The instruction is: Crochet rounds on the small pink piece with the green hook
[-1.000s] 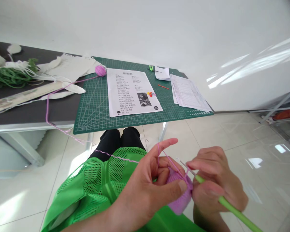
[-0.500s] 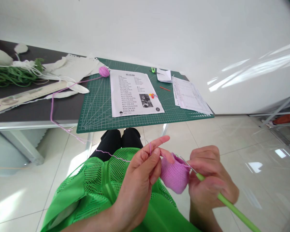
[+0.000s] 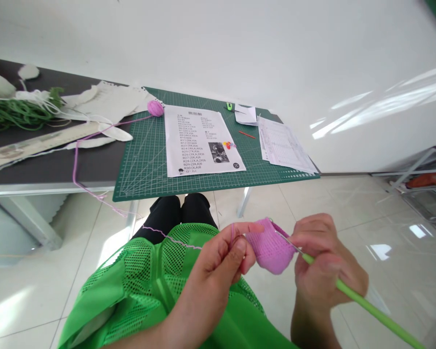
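Note:
Over my lap, my left hand (image 3: pixel 223 259) pinches the edge of a pink crocheted cup-shaped piece (image 3: pixel 272 252), with pink yarn (image 3: pixel 172 237) looped round its index finger. My right hand (image 3: pixel 329 261) is closed round a crochet hook (image 3: pixel 366 308) with a thick light green handle. The hook's metal tip lies across the piece near its open rim; whether it sits in a stitch I cannot tell. The yarn runs left from my hand, up over the table edge to a small pink yarn ball (image 3: pixel 155 108).
A printed pattern sheet (image 3: pixel 192 160) lies on the green cutting mat (image 3: pixel 145 184), with handwritten papers (image 3: pixel 285 145), a red stick (image 3: pixel 247 134) and a green-handled tool (image 3: pixel 229 106). Left are green yarn (image 3: pixel 25 114), white crocheted pieces and a ruler (image 3: pixel 39 145). A white wall stands behind.
The pink piece has tilted and shifted slightly up and right. My right hand with the hook has moved right. My left index finger has lowered onto the piece.

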A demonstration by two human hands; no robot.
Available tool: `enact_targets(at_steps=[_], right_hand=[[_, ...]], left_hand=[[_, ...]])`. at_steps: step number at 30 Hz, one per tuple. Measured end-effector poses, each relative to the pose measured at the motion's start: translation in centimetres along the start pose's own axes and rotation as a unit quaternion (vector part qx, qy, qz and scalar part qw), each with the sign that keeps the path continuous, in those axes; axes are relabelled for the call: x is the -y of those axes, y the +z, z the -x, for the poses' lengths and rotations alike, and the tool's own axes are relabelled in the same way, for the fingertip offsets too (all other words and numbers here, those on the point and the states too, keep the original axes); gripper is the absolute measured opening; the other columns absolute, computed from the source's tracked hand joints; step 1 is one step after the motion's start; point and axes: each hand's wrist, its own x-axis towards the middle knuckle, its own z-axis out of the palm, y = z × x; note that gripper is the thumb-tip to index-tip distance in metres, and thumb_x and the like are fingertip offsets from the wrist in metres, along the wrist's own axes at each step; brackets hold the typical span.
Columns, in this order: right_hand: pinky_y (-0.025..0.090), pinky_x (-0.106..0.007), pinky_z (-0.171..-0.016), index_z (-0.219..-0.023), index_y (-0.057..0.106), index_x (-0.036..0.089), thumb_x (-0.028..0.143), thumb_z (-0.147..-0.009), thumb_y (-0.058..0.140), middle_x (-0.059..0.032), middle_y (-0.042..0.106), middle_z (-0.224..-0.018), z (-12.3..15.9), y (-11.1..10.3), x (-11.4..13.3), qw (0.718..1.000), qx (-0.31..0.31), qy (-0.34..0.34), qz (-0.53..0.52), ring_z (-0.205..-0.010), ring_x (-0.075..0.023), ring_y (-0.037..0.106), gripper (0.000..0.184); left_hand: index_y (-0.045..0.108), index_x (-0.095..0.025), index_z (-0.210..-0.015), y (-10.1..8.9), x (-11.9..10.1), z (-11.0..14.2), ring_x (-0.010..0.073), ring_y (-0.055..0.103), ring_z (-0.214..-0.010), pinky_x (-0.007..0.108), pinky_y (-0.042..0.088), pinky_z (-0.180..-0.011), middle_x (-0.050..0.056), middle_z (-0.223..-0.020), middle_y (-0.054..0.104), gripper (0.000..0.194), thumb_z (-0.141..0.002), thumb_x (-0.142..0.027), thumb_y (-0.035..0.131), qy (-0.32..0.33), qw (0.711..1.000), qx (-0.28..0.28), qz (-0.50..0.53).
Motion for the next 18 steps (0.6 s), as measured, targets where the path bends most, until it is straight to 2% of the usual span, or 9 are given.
enact_targets(at_steps=[2, 5, 8, 11, 14, 18], right_hand=[[0.039, -0.037, -0.058, -0.080, 0.069, 0.019, 0.027, -0.107, 0.051, 0.0002, 0.056, -0.061, -0.4, 0.3, 0.2, 0.999, -0.007, 0.021, -0.035, -0.059, -0.0164, 0.053, 0.034], [0.036, -0.035, -0.057, -0.073, 0.066, 0.019, 0.019, -0.106, 0.049, 0.0003, 0.053, -0.060, -0.9, 0.3, 0.6, 0.993, 0.014, 0.088, -0.071, -0.061, -0.0156, 0.051, 0.037], [0.035, -0.035, -0.057, -0.074, 0.067, 0.019, 0.016, -0.106, 0.049, 0.0010, 0.050, -0.060, -1.1, 0.1, 1.2, 0.986, 0.044, 0.135, -0.082, -0.061, -0.0152, 0.049, 0.037], [0.034, -0.034, -0.059, -0.076, 0.066, 0.019, 0.018, -0.105, 0.052, 0.0007, 0.051, -0.063, -1.1, 0.2, 1.7, 0.977, 0.071, 0.177, -0.091, -0.066, -0.0154, 0.050, 0.033], [0.032, -0.034, -0.059, -0.074, 0.063, 0.019, 0.020, -0.106, 0.053, 0.0011, 0.049, -0.064, -1.1, 0.4, 2.1, 0.971, 0.092, 0.204, -0.090, -0.065, -0.0147, 0.048, 0.033], [0.031, -0.033, -0.058, -0.070, 0.057, 0.019, 0.022, -0.105, 0.053, 0.0018, 0.046, -0.063, -1.3, 0.8, 2.6, 0.968, 0.108, 0.208, -0.092, -0.065, -0.0137, 0.046, 0.036]], left_hand=[[0.075, -0.019, -0.119, -0.1, 0.2, -0.1, 0.0131, 0.035, -0.063, 0.028, 0.029, -0.060, -0.004, -0.070, 0.050, 0.025, -0.107, -0.031, 0.057, 0.024, 1.000, 0.001, -0.007], [0.071, -0.022, -0.129, -0.1, 0.2, -0.3, 0.0130, 0.036, -0.061, 0.028, 0.031, -0.058, -0.001, -0.079, 0.062, 0.027, -0.109, -0.034, 0.056, 0.066, 0.997, -0.013, -0.044], [0.069, -0.029, -0.137, -0.2, 0.0, -0.4, 0.0151, 0.052, -0.075, 0.030, 0.042, -0.069, 0.004, -0.111, 0.072, 0.031, -0.109, -0.035, 0.057, 0.087, 0.990, -0.033, -0.104], [0.059, -0.036, -0.151, -0.4, -0.2, -0.4, 0.0181, 0.059, -0.088, 0.032, 0.047, -0.081, 0.006, -0.137, 0.067, 0.042, -0.110, -0.040, 0.054, 0.093, 0.986, 0.007, -0.142], [0.041, -0.039, -0.163, -0.6, -0.1, -0.6, 0.0168, 0.058, -0.081, 0.033, 0.048, -0.079, 0.008, -0.131, 0.069, 0.056, -0.109, -0.043, 0.056, 0.086, 0.979, 0.066, -0.170], [0.029, -0.039, -0.167, -0.8, 0.1, -1.0, 0.0145, 0.050, -0.072, 0.029, 0.044, -0.067, 0.001, -0.098, 0.067, 0.068, -0.107, -0.040, 0.061, 0.071, 0.984, 0.090, -0.138]])
